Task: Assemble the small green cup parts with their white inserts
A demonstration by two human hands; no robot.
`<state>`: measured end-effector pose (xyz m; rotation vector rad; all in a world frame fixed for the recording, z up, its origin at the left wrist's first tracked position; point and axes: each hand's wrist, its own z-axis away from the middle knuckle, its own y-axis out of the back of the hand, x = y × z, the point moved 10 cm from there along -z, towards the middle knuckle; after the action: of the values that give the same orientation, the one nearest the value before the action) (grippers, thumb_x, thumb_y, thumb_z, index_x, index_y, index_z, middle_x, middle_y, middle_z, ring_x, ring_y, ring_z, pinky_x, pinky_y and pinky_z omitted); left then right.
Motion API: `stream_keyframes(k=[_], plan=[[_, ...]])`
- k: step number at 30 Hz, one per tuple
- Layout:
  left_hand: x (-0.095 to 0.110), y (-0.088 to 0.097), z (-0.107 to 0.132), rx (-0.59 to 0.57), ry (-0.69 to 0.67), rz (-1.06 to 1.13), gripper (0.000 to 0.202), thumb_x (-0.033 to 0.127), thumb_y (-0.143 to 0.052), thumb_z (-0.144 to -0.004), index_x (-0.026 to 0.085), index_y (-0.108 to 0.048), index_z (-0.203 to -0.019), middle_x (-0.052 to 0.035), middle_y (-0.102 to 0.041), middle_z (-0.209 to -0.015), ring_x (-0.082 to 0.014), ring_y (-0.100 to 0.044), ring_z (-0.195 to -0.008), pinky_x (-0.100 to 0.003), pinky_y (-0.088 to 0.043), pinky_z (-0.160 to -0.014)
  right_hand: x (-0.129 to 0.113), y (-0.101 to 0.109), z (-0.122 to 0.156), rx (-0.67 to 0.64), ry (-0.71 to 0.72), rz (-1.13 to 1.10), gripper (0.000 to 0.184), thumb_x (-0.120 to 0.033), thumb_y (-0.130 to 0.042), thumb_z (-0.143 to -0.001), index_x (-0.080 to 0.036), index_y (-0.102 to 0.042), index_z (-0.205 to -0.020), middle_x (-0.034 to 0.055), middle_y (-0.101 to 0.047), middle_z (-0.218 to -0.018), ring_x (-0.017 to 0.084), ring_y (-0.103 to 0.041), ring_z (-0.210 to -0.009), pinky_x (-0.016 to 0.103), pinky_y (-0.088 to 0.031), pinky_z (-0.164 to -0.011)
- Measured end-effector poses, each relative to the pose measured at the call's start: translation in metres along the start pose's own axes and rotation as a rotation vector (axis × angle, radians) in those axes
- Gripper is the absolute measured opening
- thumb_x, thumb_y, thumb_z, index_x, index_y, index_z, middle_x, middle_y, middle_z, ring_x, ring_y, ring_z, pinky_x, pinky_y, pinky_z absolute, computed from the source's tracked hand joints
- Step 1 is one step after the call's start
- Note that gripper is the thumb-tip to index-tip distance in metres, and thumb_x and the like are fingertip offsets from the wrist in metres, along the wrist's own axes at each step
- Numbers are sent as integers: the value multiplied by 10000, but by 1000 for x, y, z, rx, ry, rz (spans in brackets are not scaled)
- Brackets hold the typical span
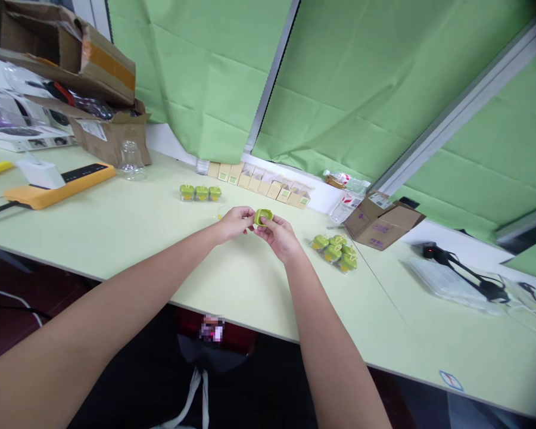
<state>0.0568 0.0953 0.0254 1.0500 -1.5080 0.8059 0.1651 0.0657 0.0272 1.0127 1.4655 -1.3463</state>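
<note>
My left hand (236, 223) and my right hand (279, 237) meet above the pale green table (116, 238), both gripping a small round green plastic part (262, 217) by its sides. Its underside is partly hidden by my fingers. Left of my hands stands a row of 3 similar green parts (201, 192), each with a clear base. To the right, a heap of several more green parts (335, 252) lies in a loose cluster. Neither hand touches these.
Several small cardboard boxes (259, 183) line the table's back edge. An orange power strip (58, 187), a clear glass bottle (131, 161) and open cardboard boxes (377, 220) stand on the table. Black cables lie on a clear plastic sheet (451, 285) at right.
</note>
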Motion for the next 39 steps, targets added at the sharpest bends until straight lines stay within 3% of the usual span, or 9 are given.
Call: stream_keyframes(k=[7,11,14,19,24,27,30,35,39], plan=[[7,1,0,51,-116,-149,192,303,-602,-810,167,-616,-945,-54,-670,-944,-116,-613,-671,-233,-462,-547,-4,8,-1,71,40,48,258,-276,-833,-622,-181,-639,-762,4,-662,-703,107,-599,-623,285,-589,-692],[34,-9,15,28,-370,-347,514,171,-617,-735,221,-564,-1244,-71,-637,-1220,-179,-629,-970,-282,-520,-730,-2,13,0,98,-2,97,325,-285,-836,-589,-200,-625,-821,-15,-653,-707,97,-576,-600,258,-543,-629],[47,-15,25,36,-468,-487,606,198,-630,-746,231,-518,-1341,-71,-631,-1257,-193,-615,-1013,-318,-515,-826,-2,16,1,109,-11,170,339,-306,-827,-576,-203,-623,-827,-25,-639,-717,85,-533,-581,227,-473,-550],[53,-16,29,59,-482,-549,559,303,-670,-771,234,-556,-1314,-63,-636,-1256,-198,-611,-998,-313,-504,-814,-2,19,0,127,1,237,365,-335,-825,-562,-200,-618,-830,-19,-645,-723,78,-480,-556,225,-415,-524],[57,-4,25,126,-458,-567,483,341,-706,-758,245,-619,-1224,-52,-666,-1159,-222,-588,-1015,-332,-469,-866,-12,21,-1,133,42,325,356,-415,-787,-621,-216,-613,-860,15,-675,-841,124,-568,-670,231,-447,-554],[59,24,21,300,-410,-536,461,343,-687,-777,237,-605,-1218,-49,-669,-1085,-210,-579,-945,-327,-456,-850,-39,49,1,324,213,415,297,-463,-670,-713,-229,-629,-891,31,-675,-948,156,-594,-772,259,-487,-624],[58,50,22,462,-360,-479,457,354,-669,-793,221,-582,-1221,-44,-661,-1052,-193,-574,-907,-304,-451,-829,-56,79,9,559,322,729,283,-449,-613,-745,-230,-642,-922,57,-675,-1009,197,-598,-871,320,-487,-764],[52,45,21,438,-363,-520,445,353,-674,-783,209,-594,-1197,-37,-652,-993,-176,-568,-838,-295,-449,-805,-19,72,-6,322,181,1146,284,-342,-731,-658,-234,-659,-911,73,-682,-901,230,-611,-828,367,-449,-816],[47,25,21,348,-415,-602,468,310,-685,-763,208,-594,-1211,-46,-653,-1021,-181,-568,-837,-311,-448,-815,-21,64,-5,345,223,1105,263,-328,-722,-673,-232,-615,-893,45,-669,-854,201,-604,-754,365,-472,-783]])
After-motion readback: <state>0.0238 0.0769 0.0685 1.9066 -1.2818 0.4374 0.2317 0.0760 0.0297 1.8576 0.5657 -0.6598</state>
